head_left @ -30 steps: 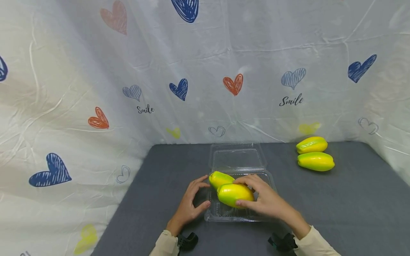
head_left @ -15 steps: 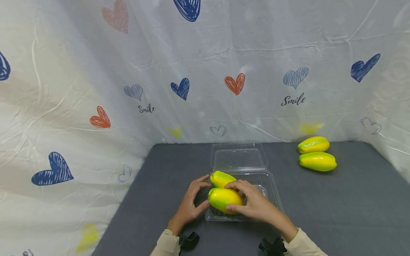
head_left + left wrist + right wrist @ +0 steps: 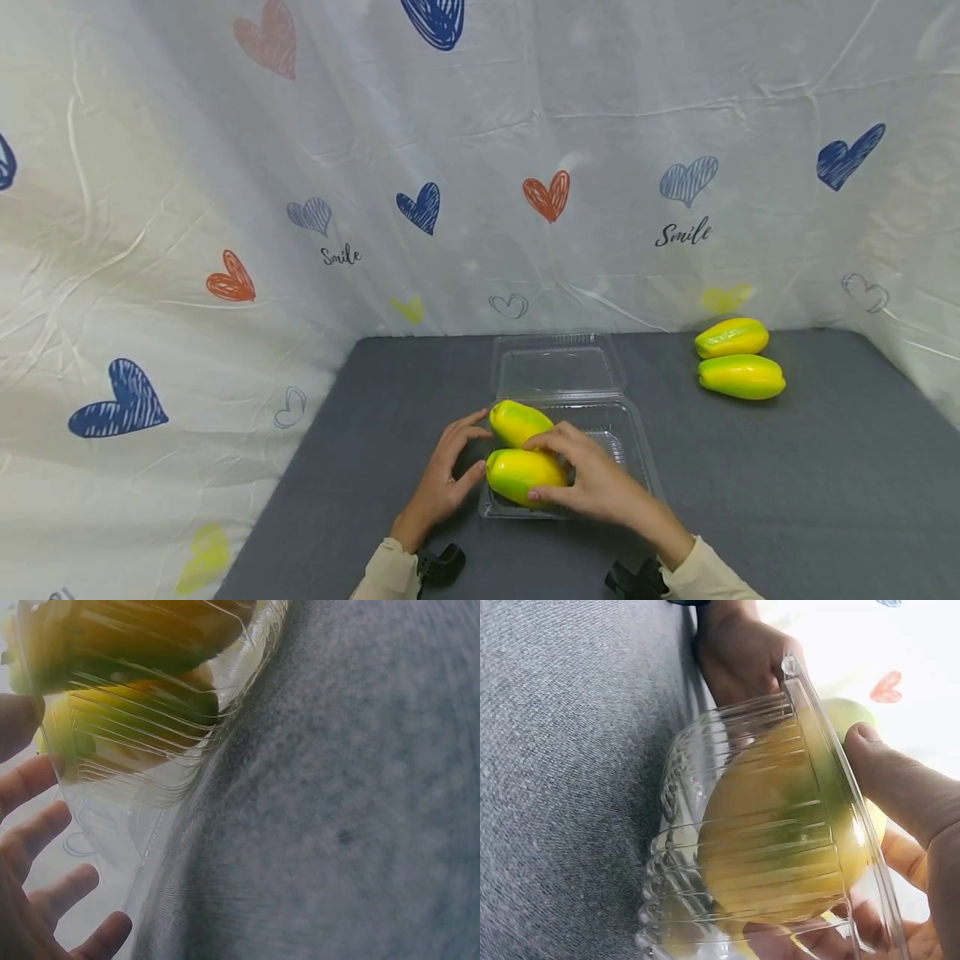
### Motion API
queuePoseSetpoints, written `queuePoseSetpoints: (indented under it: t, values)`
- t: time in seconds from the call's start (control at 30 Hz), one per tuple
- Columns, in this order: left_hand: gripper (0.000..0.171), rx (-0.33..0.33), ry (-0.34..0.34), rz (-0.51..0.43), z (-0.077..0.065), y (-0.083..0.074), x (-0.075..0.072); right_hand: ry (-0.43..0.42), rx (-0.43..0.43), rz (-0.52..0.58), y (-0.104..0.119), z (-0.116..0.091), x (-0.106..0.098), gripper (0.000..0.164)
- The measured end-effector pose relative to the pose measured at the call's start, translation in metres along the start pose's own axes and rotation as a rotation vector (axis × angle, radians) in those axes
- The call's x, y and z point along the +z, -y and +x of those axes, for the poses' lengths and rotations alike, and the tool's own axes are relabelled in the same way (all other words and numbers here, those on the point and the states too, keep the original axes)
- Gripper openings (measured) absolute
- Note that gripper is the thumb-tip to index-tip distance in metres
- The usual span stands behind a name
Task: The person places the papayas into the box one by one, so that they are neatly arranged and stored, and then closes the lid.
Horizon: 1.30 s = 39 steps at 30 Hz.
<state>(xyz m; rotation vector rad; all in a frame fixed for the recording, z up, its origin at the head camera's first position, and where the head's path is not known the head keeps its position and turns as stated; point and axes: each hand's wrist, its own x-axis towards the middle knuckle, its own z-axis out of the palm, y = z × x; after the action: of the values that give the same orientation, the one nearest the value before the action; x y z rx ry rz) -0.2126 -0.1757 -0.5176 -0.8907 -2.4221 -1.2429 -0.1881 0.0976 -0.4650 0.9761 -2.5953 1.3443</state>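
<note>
A clear plastic clamshell container (image 3: 637,437) sits on the grey table with two yellow-green papayas in its left half. My right hand (image 3: 596,475) grips the nearer papaya (image 3: 521,475), thumb on the near side and fingers over the far side. Behind it lies the other papaya (image 3: 516,421). My left hand (image 3: 442,477) is at the container's left edge, fingers spread and thumb by the nearer papaya's tip. In the right wrist view the gripped papaya (image 3: 772,825) shows through the ribbed wall. The left wrist view shows both papayas through the plastic.
The container's lid (image 3: 558,371) lies folded back, away from me. Two more papayas, one farther (image 3: 731,337) and one nearer (image 3: 742,377), lie at the back right of the table (image 3: 810,483). A white curtain (image 3: 480,125) with printed hearts hangs behind.
My right hand has moved the nearer papaya left and toward me, lower into the container's front left. The left hand has stayed nearly in place.
</note>
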Motion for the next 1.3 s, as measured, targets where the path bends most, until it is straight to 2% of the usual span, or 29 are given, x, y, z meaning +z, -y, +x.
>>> queuePoseSetpoints:
  t: [0.4,0.7,0.97,1.3]
  values:
    - [0.034,-0.009,-0.004,0.014,0.000,0.000,0.001,0.042,0.022,-0.012,-0.003,-0.002,0.002,0.053]
    - [0.034,-0.010,-0.005,0.012,0.001,-0.001,0.000,0.042,0.022,0.016,-0.001,-0.002,0.000,0.054]
    - [0.033,-0.011,-0.007,0.008,-0.001,0.000,0.001,0.051,0.010,0.058,-0.001,-0.002,-0.006,0.056]
    - [0.033,0.000,-0.008,0.006,-0.001,0.000,0.001,0.056,0.002,0.039,-0.003,-0.003,-0.019,0.051]
